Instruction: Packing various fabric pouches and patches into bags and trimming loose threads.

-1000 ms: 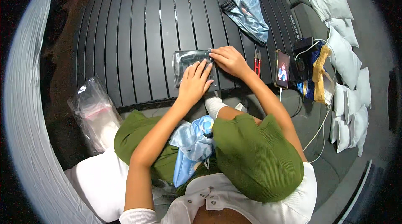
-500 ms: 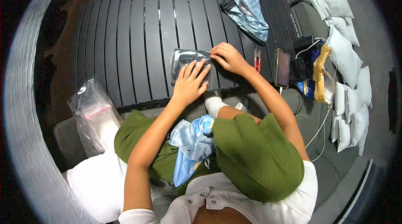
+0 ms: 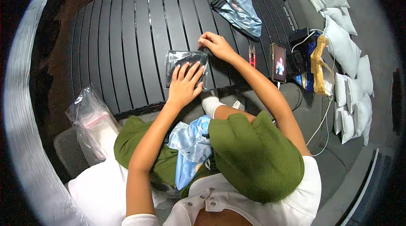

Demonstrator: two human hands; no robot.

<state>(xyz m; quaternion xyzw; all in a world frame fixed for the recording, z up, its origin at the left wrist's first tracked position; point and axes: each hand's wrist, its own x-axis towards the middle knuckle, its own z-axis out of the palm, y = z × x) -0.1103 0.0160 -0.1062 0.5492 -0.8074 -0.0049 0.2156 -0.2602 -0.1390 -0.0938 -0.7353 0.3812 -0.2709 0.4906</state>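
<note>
A small clear plastic bag (image 3: 170,57) with something dark inside lies flat on the black slatted table (image 3: 139,44), near its front edge. My left hand (image 3: 185,84) rests on the bag, palm down with its fingers spread. At the bag's upper right corner is my right hand (image 3: 218,47), its thumb and fingertips drawn together in a pinch. Whatever is between those fingertips is too small to make out. Across my lap lies a bundle of shiny light blue cloth (image 3: 190,141).
To the right are red-handled snips (image 3: 252,57), a phone (image 3: 278,63) on a cable and a yellow-and-blue packet (image 3: 319,65). Blue fabric (image 3: 239,8) lies at the back. A clear bag (image 3: 93,116) sits left; white pillow-like packs (image 3: 342,40) line the far right.
My right hand's fingertips have lifted slightly at the bag's corner, and its fingers are more curled. My left hand stays on the bag. The phone screen now shows a bright picture. The whole view has shifted slightly.
</note>
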